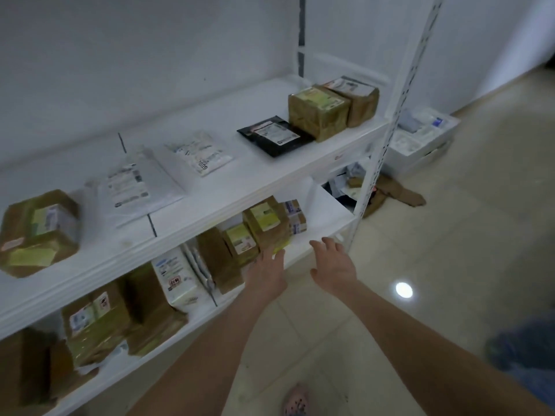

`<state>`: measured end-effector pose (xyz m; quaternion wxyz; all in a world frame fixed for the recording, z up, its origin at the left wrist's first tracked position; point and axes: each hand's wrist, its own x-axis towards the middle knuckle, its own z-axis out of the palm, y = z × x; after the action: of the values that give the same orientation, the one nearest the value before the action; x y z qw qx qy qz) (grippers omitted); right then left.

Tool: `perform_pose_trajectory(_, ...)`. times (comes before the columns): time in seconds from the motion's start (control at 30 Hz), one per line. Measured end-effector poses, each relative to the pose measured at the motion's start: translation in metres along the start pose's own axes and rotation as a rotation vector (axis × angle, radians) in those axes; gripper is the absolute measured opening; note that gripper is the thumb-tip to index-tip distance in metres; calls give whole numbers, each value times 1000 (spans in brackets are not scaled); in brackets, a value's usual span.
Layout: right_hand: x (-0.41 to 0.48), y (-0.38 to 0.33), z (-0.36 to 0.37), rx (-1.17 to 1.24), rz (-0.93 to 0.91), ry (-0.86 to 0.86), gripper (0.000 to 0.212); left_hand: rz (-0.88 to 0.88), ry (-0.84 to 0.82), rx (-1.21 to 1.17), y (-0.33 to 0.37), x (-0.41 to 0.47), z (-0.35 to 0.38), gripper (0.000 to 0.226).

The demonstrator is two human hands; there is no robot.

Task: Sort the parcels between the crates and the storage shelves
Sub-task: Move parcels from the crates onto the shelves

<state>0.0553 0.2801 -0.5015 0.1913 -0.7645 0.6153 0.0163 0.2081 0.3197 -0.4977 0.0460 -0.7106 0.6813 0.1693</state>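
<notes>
Two bare arms reach forward toward a white metal shelving unit. The left hand [267, 273] is flat with fingers extended, its fingertips touching the lower front corner of a brown taped parcel [264, 232] with a yellow-green label. It does not grip the parcel. The right hand [333, 264] hovers just beside it, fingers spread wide and holding nothing, over the front edge of the lower shelf [324, 217].

That parcel stands on the lower shelf at the right end of a row of brown parcels and white mailers running leftward (the picture is blurred, so no labels can be read).

On the upper shelf [240, 187] lie, from left to right, a brown parcel [39, 232], two white mailer bags [141, 184] [199, 153], a black mailer bag [274, 135] and two brown boxes [318, 112] [354, 97] touching each other.

Beyond the shelf's perforated upright post [387, 139], a white foam box [420, 139] sits on the pale tiled floor [450, 265]. A pink clog [295, 400] shows at the bottom edge.
</notes>
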Motion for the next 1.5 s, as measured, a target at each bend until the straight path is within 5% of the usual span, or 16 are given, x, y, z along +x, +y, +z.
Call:
perform_pose_trajectory(0.27, 101, 45, 14, 20, 10, -70, 68, 3, -97, -1, 23, 106, 14, 69)
perform_pose_trajectory(0.67, 268, 138, 64, -53, -130, -288, 66, -263, -111, -247, 79, 270, 71, 65)
perform_pose_trajectory(1.07, 394, 122, 156, -183, -413, -297, 77, -490, 192, -578, 55, 346, 143, 63)
perform_pose_trajectory(1.37, 414, 201, 154, -196, -310, -347, 70, -654, 124, -688, 58, 402, 158, 63)
perform_pose_trajectory(1.5, 418, 220, 153, 27, -224, -357, 51, -548, 121, -722, 66, 409, 170, 50)
